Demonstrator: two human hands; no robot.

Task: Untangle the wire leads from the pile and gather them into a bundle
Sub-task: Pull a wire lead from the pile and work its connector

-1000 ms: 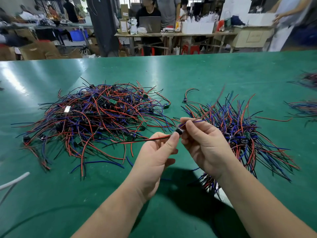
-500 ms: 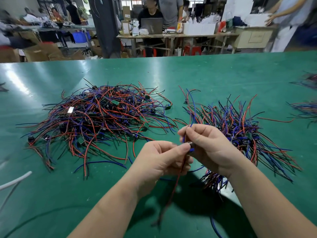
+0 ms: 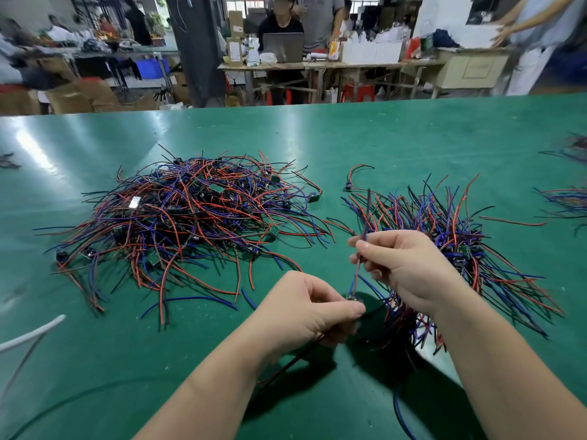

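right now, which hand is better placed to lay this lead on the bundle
Right, probably: the right hand pinches the lead close by the bundle, while the left hand sits nearer the tangled pile.

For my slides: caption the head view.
Left hand and right hand hold one wire lead between tangled pile and gathered bundle on green table.

Both bare forearms reach in from the lower edge. The left hand (image 3: 305,308), fingers (image 3: 324,290) curled, seems to pinch the lower end of a wire lead (image 3: 357,274), though blur hides the contact. The right hand (image 3: 406,265), held higher, pinches its upper stretch between thumb and forefinger.
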